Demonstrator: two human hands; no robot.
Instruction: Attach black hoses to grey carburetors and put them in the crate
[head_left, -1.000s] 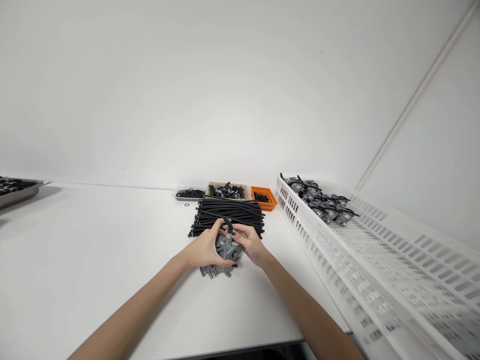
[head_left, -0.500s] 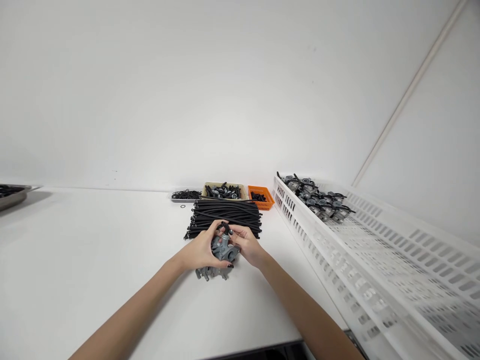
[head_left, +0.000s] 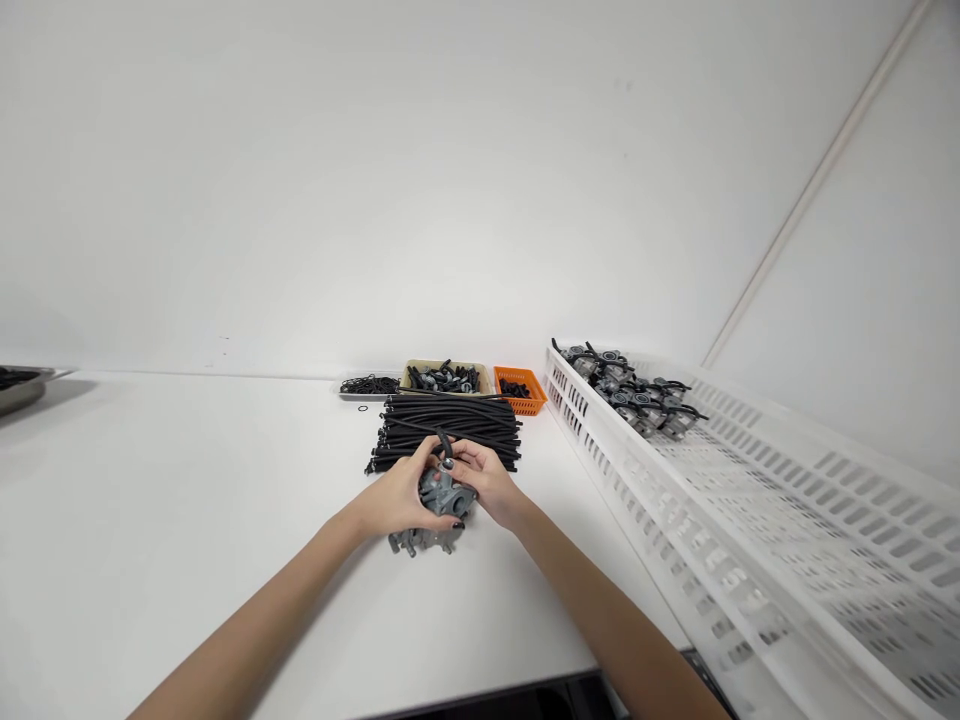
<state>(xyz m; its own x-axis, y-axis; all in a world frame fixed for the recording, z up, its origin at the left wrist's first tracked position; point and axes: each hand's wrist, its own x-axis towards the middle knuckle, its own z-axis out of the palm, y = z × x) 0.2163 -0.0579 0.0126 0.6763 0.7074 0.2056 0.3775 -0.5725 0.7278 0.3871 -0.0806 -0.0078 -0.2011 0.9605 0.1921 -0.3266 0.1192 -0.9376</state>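
Near the middle of the white table, my left hand [head_left: 397, 495] is wrapped round a grey metal carburetor [head_left: 456, 499], thumb below and fingers behind. A short black rubber hose [head_left: 444, 443] sticks up from the top of the carburetor. My right hand [head_left: 487, 483] is closed at the upper right side of the same carburetor, its thumb pressed at the neck just under the hose; its other fingertips are partly hidden behind. Just below my left hand, more grey metal carburetor parts [head_left: 424, 541] show on the table, partly covered by the hand.
Behind my hands lies a stack of black hoses [head_left: 450, 425]. Farther back stand a tray of black rings [head_left: 337, 394], a cream tray of small parts [head_left: 487, 383] and an orange basket [head_left: 532, 405]. On the right a long white crate [head_left: 637, 480] holds several carburetors [head_left: 645, 400].
The black hose on the carburetor was bent over sideways and now points upward. My right thumb has shifted left onto the neck. My left hand keeps its hold.
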